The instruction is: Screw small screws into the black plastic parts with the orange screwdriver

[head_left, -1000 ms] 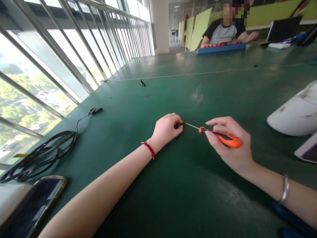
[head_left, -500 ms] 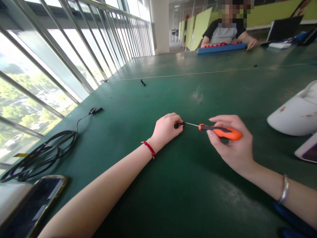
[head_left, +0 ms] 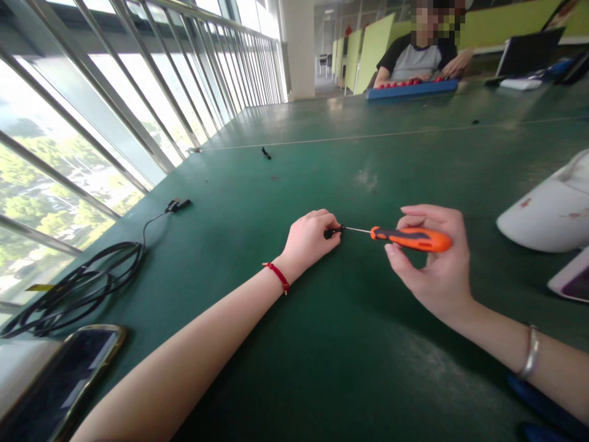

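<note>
Head cam question, guys: what's the left hand (head_left: 310, 239) got there?

> Small black part (head_left: 332, 232), pinched between thumb and fingers, low over the green table (head_left: 322, 368) or resting on it. Most of it is tucked behind the fingers, so I can't tell what it is. Red bracelet (head_left: 278, 277) on that wrist, btw.

And the right hand (head_left: 444, 270)?

> Screwdriver (head_left: 416, 239), orange and dark grey handle. The grip looks loose: thumb below the handle, curled fingers behind it, index finger raised a bit above. The thin shaft points left, nearly level, and its tip comes up to the end of the black part. Can't tell if it's actually seated in anything, way too tiny. Silver bangle (head_left: 532, 353) on that arm.

OK, so what else is lying around?

> Left side: a coiled black cable (head_left: 69, 279), its plug end (head_left: 178, 205) out on the tabletop, plus a phone (head_left: 73, 374) in the near corner. Beyond the hands there's another little black piece (head_left: 266, 153), well apart from them. On the right, a white rounded thing (head_left: 543, 209) that's cut off by the edge.

Anybody else there?

> Yeah, a person (head_left: 421, 61) in a grey shirt with black sleeves at the far end, behind a blue tray (head_left: 411, 92) of red bits.
</note>
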Action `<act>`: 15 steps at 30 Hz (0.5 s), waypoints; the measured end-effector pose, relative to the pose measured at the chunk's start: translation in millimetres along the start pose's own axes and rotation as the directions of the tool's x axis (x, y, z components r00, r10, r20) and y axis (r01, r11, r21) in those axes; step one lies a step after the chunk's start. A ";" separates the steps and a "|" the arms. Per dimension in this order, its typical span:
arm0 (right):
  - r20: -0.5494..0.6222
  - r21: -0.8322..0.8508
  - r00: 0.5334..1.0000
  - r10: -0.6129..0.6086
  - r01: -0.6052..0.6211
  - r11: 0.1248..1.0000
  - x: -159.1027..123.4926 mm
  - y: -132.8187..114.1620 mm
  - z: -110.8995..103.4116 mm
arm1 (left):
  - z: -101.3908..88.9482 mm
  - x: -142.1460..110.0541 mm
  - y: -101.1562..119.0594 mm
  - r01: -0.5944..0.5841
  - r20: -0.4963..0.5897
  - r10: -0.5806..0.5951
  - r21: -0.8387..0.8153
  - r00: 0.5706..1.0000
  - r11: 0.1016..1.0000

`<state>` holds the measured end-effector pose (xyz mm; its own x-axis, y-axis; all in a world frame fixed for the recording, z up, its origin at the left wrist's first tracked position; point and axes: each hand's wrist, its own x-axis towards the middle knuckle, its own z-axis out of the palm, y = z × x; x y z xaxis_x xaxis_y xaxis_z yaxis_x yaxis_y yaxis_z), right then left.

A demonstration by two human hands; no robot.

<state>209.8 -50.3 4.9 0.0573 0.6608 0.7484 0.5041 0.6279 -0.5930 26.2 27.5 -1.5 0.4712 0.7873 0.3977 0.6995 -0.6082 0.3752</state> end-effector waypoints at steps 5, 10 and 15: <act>0.116 -0.096 0.990 0.080 -0.069 0.993 -1.0 -2.9 -2.0 | 0.8 -0.1 -0.7 -0.005 -0.009 0.005 -0.002 1.000 1.000; 0.046 -0.104 0.999 0.024 -0.019 0.994 -1.0 -3.0 -1.5 | 0.4 0.2 -0.2 0.001 -0.002 -0.001 -0.002 1.000 1.000; 0.069 -0.091 0.996 0.056 -0.050 0.995 -0.5 0.1 -2.3 | -0.5 0.1 0.4 0.001 -0.001 -0.001 -0.002 1.000 1.000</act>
<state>211.9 -51.5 5.1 0.0264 0.7217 0.6917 0.5768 0.5542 -0.6002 26.3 27.2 -0.9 0.4698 0.7880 0.3979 0.6989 -0.6074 0.3775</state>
